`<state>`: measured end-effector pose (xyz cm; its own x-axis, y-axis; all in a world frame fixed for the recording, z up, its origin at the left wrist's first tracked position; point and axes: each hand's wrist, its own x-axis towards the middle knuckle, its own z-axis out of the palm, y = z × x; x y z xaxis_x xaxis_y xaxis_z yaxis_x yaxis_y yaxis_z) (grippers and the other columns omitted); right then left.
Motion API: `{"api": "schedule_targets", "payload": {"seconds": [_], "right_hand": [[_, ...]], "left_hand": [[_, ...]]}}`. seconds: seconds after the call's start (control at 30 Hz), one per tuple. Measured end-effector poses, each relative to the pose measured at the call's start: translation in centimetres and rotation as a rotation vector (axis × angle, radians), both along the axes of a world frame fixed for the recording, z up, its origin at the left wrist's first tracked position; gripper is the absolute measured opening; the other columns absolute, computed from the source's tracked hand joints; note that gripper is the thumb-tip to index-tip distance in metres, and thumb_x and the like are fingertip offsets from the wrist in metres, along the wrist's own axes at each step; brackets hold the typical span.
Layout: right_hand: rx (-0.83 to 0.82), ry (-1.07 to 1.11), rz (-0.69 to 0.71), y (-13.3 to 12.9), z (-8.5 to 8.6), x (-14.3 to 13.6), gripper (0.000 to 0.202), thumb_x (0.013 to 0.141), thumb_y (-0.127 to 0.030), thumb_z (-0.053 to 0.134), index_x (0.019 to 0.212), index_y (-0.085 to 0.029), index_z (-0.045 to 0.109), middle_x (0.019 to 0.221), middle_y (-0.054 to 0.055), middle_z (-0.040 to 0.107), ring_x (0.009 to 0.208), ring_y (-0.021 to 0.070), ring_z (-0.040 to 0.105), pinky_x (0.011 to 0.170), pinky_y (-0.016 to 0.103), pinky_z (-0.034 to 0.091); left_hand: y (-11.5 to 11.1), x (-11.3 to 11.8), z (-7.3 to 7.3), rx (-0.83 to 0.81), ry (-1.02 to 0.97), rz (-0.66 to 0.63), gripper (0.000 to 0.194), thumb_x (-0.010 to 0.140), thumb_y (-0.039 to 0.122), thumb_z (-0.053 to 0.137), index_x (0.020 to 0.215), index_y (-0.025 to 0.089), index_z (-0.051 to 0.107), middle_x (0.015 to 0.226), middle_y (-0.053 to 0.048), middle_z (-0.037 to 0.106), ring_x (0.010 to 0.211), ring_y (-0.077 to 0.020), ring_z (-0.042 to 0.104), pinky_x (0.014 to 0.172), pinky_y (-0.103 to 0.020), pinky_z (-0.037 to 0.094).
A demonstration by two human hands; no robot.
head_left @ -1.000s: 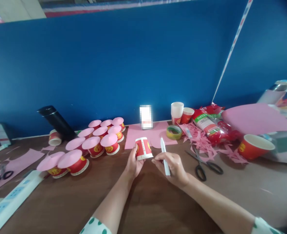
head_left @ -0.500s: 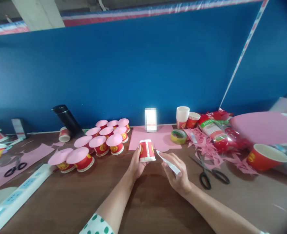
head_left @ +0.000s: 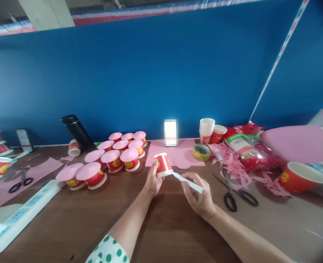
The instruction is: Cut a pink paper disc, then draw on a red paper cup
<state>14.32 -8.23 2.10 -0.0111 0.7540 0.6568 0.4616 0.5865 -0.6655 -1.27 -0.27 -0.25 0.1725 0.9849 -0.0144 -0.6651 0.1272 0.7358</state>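
Note:
My left hand (head_left: 154,181) is wrapped round a red and white paper cup (head_left: 163,163) with yellow print. The cup is tilted, its wider rim facing down. In my right hand (head_left: 198,195) is a slim white tool (head_left: 192,185) with a narrow, pointed tip; its exact kind is unclear. That tip meets or nearly meets the lower right of the cup, by the rim. To the left stand several upturned red cups topped with pink paper discs (head_left: 130,155). A loose pink disc (head_left: 182,162) lies on a pink sheet (head_left: 154,157) behind the held cup.
Black-handled scissors (head_left: 236,197) lie right of my right hand. Beyond are a tape roll (head_left: 201,152), stacked cups (head_left: 206,128), pink paper shreds (head_left: 234,164) and a red cup (head_left: 301,179). Leftward are a power strip (head_left: 27,215), other scissors (head_left: 21,184) and a leaning black flask (head_left: 78,132).
The cup in my left hand has risen slightly and tilted. The white tool's tip has moved from beside the cup to its lower edge.

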Motion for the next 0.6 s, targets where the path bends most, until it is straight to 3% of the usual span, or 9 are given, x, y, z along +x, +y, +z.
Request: {"api": "schedule_targets", "payload": {"seconds": [0.2, 0.6], "right_hand": [[-0.031, 0.032, 0.013, 0.09, -0.21, -0.16, 0.014, 0.081, -0.017, 0.051, 0.094, -0.019, 0.053, 0.076, 0.003, 0.062, 0.062, 0.0136, 0.058, 0.060, 0.024, 0.047], [-0.061, 0.041, 0.014, 0.07, -0.38, -0.31, 0.012, 0.082, -0.020, 0.050, 0.092, -0.017, 0.055, 0.075, 0.004, 0.059, 0.064, 0.0142, 0.056, 0.058, 0.023, 0.045]], "left_hand": [[-0.14, 0.24, 0.00, 0.024, 0.064, 0.030, 0.032, 0.077, 0.043, 0.056, 0.095, 0.017, 0.059, 0.084, -0.003, 0.061, 0.074, -0.0139, 0.056, 0.073, -0.028, 0.044], [-0.28, 0.54, 0.01, 0.040, 0.113, 0.024, 0.036, 0.075, 0.046, 0.057, 0.093, 0.015, 0.059, 0.085, -0.006, 0.061, 0.076, -0.0156, 0.055, 0.073, -0.030, 0.045]]}}
